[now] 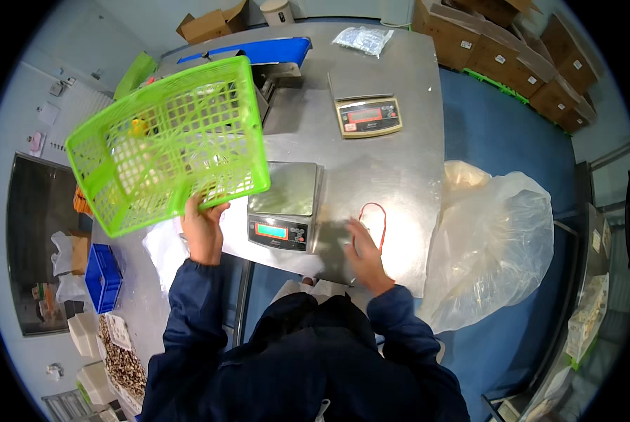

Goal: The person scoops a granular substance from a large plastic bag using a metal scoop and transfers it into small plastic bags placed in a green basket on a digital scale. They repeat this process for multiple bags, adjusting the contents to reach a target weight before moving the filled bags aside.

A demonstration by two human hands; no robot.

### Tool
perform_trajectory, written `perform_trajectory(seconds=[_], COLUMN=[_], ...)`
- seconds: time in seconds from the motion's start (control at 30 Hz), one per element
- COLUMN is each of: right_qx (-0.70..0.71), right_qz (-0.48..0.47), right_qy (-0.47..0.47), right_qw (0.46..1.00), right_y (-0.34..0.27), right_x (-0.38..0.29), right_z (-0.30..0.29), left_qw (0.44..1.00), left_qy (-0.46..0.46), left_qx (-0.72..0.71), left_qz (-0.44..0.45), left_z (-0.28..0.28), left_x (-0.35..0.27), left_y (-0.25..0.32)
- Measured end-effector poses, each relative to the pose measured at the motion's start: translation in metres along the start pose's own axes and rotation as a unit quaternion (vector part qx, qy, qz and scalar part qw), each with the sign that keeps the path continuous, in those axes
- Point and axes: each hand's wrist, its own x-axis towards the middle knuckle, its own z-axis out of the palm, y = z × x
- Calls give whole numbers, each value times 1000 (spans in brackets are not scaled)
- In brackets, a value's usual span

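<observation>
My left hand (203, 232) grips the near rim of a light-green plastic mesh basket (260, 153). The basket is tilted and raised over the left side of the steel table (315, 142); what shows through its mesh is hard to tell apart. Just right of the basket sits a digital scale (278, 232) with a lit display and a bare metal pan (288, 187). My right hand (366, 258), slightly blurred, is over the table right of that scale, fingers apart. Next to its fingertips is a loop of red cord (384, 224); whether they touch it is unclear.
A second digital scale (370, 116) stands farther back, with a silvery packet (364, 40) beyond it. A blue conveyor belt (280, 51) is at the back left. Large clear plastic bags (494, 258) bulge beside the table's right edge. White papers (166, 250) and a blue bin (102, 279) are left.
</observation>
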Motion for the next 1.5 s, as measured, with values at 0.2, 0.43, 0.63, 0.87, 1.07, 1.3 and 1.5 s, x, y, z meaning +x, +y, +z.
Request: perform_trajectory(seconds=[0.2, 0.43, 0.63, 0.87, 1.07, 1.3, 1.5], right_qx=[-67, 0, 359, 252, 307, -143, -288], right_qz=[-137, 125, 238, 279, 309, 30, -36], right_qy=[-115, 92, 41, -15, 0, 77, -78], right_qw=[982, 988, 902, 927, 900, 986, 954], right_y=[-45, 39, 109, 119, 103, 75, 77], right_x=[32, 38, 124, 117, 49, 53, -19], right_z=[107, 63, 70, 97, 106, 0, -34], left_qw=[999, 991, 959, 921, 914, 911, 910], left_qy=[28, -3, -86, -100, -104, -101, -78], left_qx=[12, 22, -22, -9, 8, 4, -36], left_qz=[-24, -135, -269, -377, -392, -400, -405], left_z=[-64, -94, -57, -42, -27, -20, -17], left_x=[10, 16, 4, -2, -8, -7, -10], left_y=[-1, 1, -33, -77, -81, -88, -93])
